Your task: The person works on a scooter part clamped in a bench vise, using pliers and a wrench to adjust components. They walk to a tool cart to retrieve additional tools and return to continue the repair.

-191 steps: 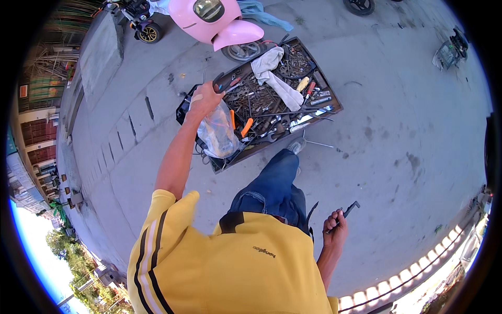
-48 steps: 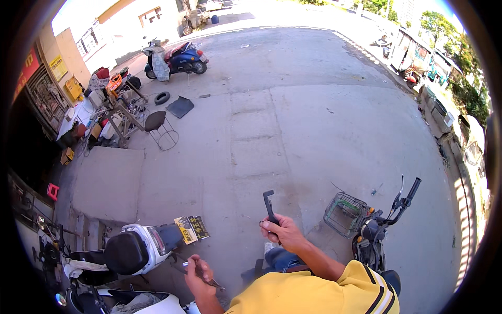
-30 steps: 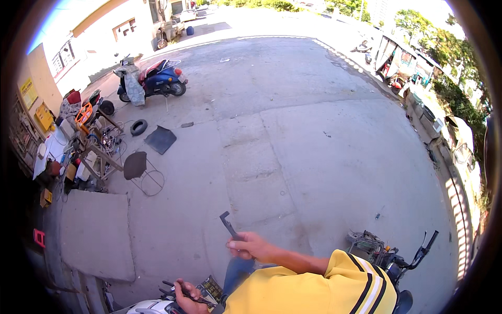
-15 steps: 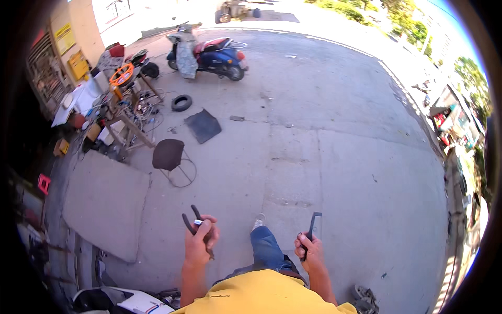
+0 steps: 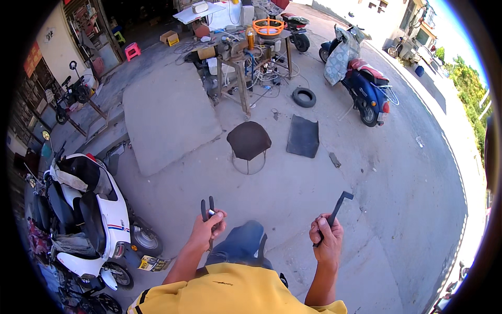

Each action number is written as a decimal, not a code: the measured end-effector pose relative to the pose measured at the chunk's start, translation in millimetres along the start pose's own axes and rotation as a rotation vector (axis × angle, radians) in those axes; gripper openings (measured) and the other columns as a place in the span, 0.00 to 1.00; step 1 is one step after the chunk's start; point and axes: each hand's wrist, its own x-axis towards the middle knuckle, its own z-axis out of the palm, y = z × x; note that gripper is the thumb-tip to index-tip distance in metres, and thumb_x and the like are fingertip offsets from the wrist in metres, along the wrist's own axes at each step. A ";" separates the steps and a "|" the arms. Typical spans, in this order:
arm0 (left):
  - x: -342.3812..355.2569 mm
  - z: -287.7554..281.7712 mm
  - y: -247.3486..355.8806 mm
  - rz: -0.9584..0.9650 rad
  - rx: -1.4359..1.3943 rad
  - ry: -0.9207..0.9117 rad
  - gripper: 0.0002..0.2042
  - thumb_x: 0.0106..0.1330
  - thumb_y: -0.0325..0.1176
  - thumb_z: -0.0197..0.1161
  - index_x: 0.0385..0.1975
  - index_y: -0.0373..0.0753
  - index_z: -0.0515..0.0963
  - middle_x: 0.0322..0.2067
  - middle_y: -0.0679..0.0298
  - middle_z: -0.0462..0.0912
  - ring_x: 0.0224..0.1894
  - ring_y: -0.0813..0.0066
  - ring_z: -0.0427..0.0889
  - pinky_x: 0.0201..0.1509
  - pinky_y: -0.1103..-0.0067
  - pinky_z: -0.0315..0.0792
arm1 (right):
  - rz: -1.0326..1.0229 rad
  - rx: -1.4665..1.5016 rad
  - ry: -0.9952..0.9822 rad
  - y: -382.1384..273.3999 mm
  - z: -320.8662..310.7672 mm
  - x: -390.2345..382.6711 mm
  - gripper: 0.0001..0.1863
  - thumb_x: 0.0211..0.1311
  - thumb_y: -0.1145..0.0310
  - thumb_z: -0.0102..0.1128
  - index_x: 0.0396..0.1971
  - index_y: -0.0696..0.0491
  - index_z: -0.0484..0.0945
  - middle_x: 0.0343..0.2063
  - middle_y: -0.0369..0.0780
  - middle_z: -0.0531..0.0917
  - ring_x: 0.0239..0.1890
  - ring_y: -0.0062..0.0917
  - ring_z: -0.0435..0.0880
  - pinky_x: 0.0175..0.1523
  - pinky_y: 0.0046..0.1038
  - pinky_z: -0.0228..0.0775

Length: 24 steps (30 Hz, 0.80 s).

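My left hand [image 5: 208, 228] is closed around dark-handled pliers [image 5: 204, 208]. Their two handles point up and apart, and the lower end pokes out beneath my fingers. A small silvery thing [image 5: 211, 213] shows between the handles at my thumb; its kind is unclear. In my right hand [image 5: 327, 234] is a dark bar with a bent end [image 5: 338, 207], gripped low and tilted up to the right. Both hands are raised in front of my body, well apart and not touching anything else.
A brown-seated stool [image 5: 250, 140] stands ahead, beside a black mat [image 5: 303, 137] and a tyre [image 5: 304, 97]. Beyond is a cluttered workbench [image 5: 238, 78]. White scooters [image 5: 117, 220] are parked at left, a blue scooter [image 5: 366, 94] at far right. A large flat board [image 5: 167, 120] lies left of the stool.
My view has swung left, bringing the white scooters in and shifting the stool and workbench rightward in the picture. Both hands keep hold of the same tools; the right one appears raised slightly.
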 end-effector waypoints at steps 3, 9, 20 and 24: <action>42.6 27.2 -4.1 -0.023 -0.025 0.069 0.08 0.72 0.34 0.61 0.40 0.35 0.78 0.22 0.63 0.78 0.17 0.83 0.66 0.19 0.84 0.55 | 0.061 0.009 -0.083 3.4 9.6 59.5 0.06 0.72 0.72 0.63 0.40 0.59 0.78 0.26 0.41 0.82 0.19 0.15 0.69 0.24 0.19 0.56; 168.5 110.4 38.7 -0.081 -0.030 0.046 0.08 0.73 0.34 0.61 0.39 0.36 0.78 0.21 0.65 0.78 0.17 0.84 0.66 0.19 0.83 0.56 | 0.120 -0.033 0.015 -9.8 -4.5 177.6 0.04 0.72 0.73 0.61 0.39 0.58 0.77 0.25 0.39 0.80 0.18 0.15 0.66 0.23 0.18 0.56; 348.7 215.5 181.4 0.079 0.190 -0.149 0.08 0.73 0.35 0.63 0.41 0.38 0.78 0.22 0.66 0.79 0.19 0.86 0.67 0.22 0.84 0.58 | 0.040 0.019 0.314 -79.6 -52.9 373.7 0.03 0.75 0.71 0.59 0.39 0.54 0.76 0.24 0.36 0.79 0.17 0.14 0.66 0.21 0.18 0.56; 388.0 197.6 195.5 0.085 0.078 0.220 0.08 0.73 0.36 0.63 0.39 0.39 0.78 0.21 0.67 0.78 0.17 0.86 0.67 0.20 0.85 0.56 | 0.155 0.037 0.284 -77.2 -52.5 442.0 0.03 0.75 0.71 0.59 0.39 0.54 0.77 0.26 0.37 0.79 0.18 0.14 0.66 0.22 0.17 0.57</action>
